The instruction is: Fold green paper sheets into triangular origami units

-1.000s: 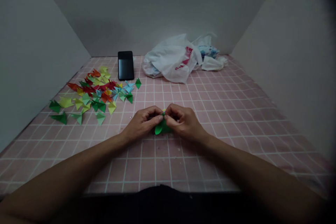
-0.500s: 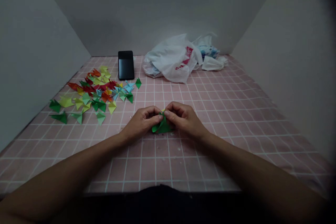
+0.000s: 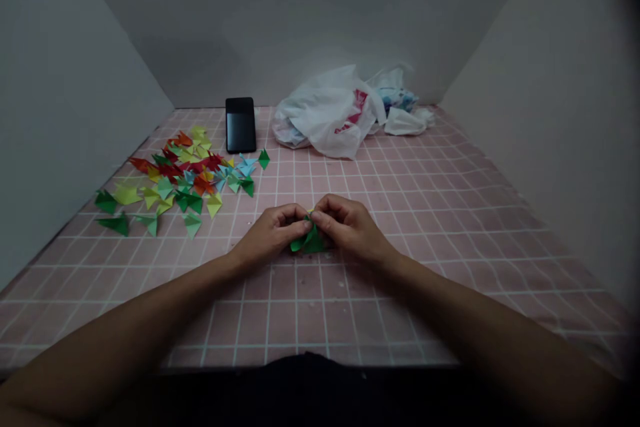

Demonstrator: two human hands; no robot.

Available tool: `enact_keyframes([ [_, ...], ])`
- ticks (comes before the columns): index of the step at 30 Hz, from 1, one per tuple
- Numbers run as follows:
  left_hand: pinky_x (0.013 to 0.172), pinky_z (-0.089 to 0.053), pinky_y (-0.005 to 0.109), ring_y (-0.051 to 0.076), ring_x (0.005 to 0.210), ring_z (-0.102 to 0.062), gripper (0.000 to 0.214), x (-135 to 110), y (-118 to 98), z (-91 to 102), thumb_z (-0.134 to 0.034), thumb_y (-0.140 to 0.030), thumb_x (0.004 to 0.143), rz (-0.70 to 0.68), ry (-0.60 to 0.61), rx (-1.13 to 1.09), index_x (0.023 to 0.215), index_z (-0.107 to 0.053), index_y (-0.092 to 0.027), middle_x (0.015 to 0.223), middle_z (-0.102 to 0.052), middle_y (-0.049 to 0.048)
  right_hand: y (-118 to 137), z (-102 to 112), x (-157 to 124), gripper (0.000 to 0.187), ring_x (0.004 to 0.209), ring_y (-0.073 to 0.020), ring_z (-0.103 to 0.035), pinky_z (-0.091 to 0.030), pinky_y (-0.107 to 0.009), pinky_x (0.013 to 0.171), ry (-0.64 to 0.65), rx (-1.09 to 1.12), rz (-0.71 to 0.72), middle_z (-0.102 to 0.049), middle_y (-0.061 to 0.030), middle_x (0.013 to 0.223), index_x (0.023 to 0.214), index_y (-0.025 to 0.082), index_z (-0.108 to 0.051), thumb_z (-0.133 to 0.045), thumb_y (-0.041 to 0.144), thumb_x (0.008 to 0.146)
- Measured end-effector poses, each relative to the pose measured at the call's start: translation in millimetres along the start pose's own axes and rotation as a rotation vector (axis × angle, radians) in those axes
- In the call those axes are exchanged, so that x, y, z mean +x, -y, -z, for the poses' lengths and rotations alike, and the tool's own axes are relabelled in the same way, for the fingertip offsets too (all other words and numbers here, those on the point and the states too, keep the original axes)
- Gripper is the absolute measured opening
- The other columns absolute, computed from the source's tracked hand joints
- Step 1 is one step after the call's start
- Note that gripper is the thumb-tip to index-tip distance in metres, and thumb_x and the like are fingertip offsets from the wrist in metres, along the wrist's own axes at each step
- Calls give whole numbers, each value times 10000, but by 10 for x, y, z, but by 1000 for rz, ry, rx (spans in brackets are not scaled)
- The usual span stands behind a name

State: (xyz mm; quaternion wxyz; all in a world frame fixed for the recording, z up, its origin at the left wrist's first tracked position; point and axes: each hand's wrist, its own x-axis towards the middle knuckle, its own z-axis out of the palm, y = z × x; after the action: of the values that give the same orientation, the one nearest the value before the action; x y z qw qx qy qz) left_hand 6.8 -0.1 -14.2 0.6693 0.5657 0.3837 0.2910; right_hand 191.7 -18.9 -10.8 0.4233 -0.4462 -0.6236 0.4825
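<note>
A green piece of folded paper (image 3: pixel 313 240) is held between both hands over the middle of the table. My left hand (image 3: pixel 275 230) pinches its left upper part between thumb and fingers. On the other side, my right hand (image 3: pixel 347 223) is closed on its upper right, the thumb near the left thumb. A small yellow bit shows at the top between the fingertips; what it belongs to is hidden. The paper's lower part fans out below the thumbs. Off to the left lie several folded paper cranes (image 3: pixel 189 200) in green, yellow, red, orange and light blue.
A black phone (image 3: pixel 241 125) lies behind the paper pieces. White plastic bags (image 3: pixel 325 113) with red print sit at the back, beside a blue-and-white packet (image 3: pixel 397 99). A pink checked cloth (image 3: pixel 425 227) covers the table, and grey walls enclose three sides.
Both hands stay in nearly the same place, still pinching the green paper. Its lower part has shifted slightly under the thumbs.
</note>
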Motion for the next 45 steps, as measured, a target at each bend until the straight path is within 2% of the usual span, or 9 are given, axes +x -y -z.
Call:
enact_keyframes([
  [7,637,-460,245,121,700,-570,266,-5,-19,-23,-717,-402,835,-24,-61,-111,964,-620,-190,807,-613,-14,1,-8,15,250,519,-95,-473,-390,-234,483,-68,45,-62,-501,46,601,726,195,-550,-633,391,857],
  [13,650,-464,250,122,695,-580,238,17,4,-10,-734,-336,807,-34,-35,-103,926,-588,-191,779,-608,-21,-35,-21,13,243,498,-89,-486,-407,-225,466,-54,139,-96,-516,53,598,763,197,-552,-642,401,859],
  [18,633,-442,242,112,670,-555,231,35,2,6,-729,-335,806,-92,-78,-58,906,-587,-182,746,-593,-28,-60,-29,10,253,483,-90,-504,-407,-223,459,-39,222,-107,-527,69,621,871,208,-545,-662,433,871],
  [26,583,-409,221,100,622,-524,274,38,-6,9,-742,-345,788,-96,-32,-50,910,-546,-197,728,-575,-41,-19,-3,-7,149,617,-105,-492,-383,-251,569,-3,47,81,-547,35,711,954,197,-622,-651,329,891],
  [29,628,-446,232,108,673,-544,248,48,-7,26,-738,-340,793,-175,-133,9,872,-556,-192,760,-570,-30,-6,-12,-31,160,600,-112,-482,-381,-257,551,-86,30,119,-530,39,716,1006,215,-607,-630,353,927],
  [31,667,-476,242,114,709,-561,238,53,-6,34,-734,-331,800,-232,-216,32,863,-550,-193,789,-572,-26,1,-26,-48,135,657,-132,-520,-421,-274,587,-137,-60,228,-556,16,772,999,225,-619,-655,324,915],
  [36,740,-535,255,122,793,-612,324,35,-14,6,-747,-266,782,-303,-310,-4,1050,-574,-216,914,-588,-19,-19,-94,-95,131,971,-216,-606,-533,-372,827,-159,-333,469,-597,-62,1020,986,244,-644,-666,169,880],
  [39,750,-535,251,116,787,-625,334,19,-14,-18,-729,-252,800,-297,-285,-6,1108,-606,-209,937,-609,-10,-54,-123,-112,167,1097,-236,-602,-528,-415,931,-209,-419,503,-586,-82,1127,1011,249,-627,-608,120,907],
  [45,782,-523,269,142,840,-639,196,-13,6,-58,-716,-259,805,-254,-288,-12,964,-629,-183,955,-664,22,-80,-134,-107,137,1058,-240,-614,-537,-413,894,-258,-455,496,-591,-97,1108,996,229,-601,-606,119,916],
])
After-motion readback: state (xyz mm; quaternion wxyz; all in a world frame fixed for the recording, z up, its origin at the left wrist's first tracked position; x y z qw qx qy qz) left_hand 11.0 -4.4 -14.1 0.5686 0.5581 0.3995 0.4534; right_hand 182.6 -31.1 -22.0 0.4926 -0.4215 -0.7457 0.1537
